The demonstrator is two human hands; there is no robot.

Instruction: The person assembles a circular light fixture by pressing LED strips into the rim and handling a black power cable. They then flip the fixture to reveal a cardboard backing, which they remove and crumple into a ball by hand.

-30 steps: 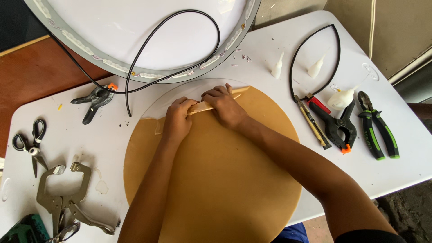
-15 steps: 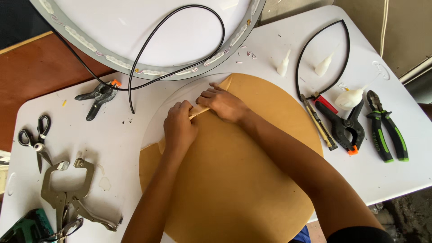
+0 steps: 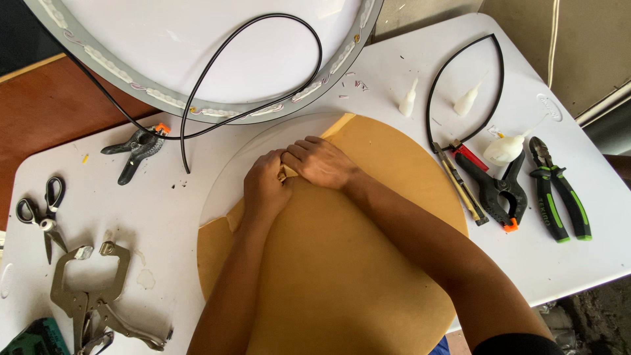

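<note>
A round clear disc covered in brown protective paper point(image 3: 342, 263) lies on the white table point(image 3: 407, 59). The upper left part of the disc point(image 3: 227, 174) is bare and see-through where the paper is peeled back. My left hand point(image 3: 265, 187) and my right hand point(image 3: 321, 162) are pressed together at the peeled paper edge point(image 3: 284, 173), both pinching the rolled strip of paper. My forearms cross over the papered disc.
A large round white lamp panel point(image 3: 217, 46) with a black cable point(image 3: 197, 98) lies at the back. Scissors point(image 3: 41, 213), locking pliers point(image 3: 92, 296) and a spring clamp point(image 3: 137, 150) sit left. Green-handled pliers point(image 3: 559, 190), a black clamp point(image 3: 496, 190), glue nozzles point(image 3: 409, 100) sit right.
The paper has been peeled further down and to the left, baring more of the clear disc. My hands have come closer together on the rolled edge.
</note>
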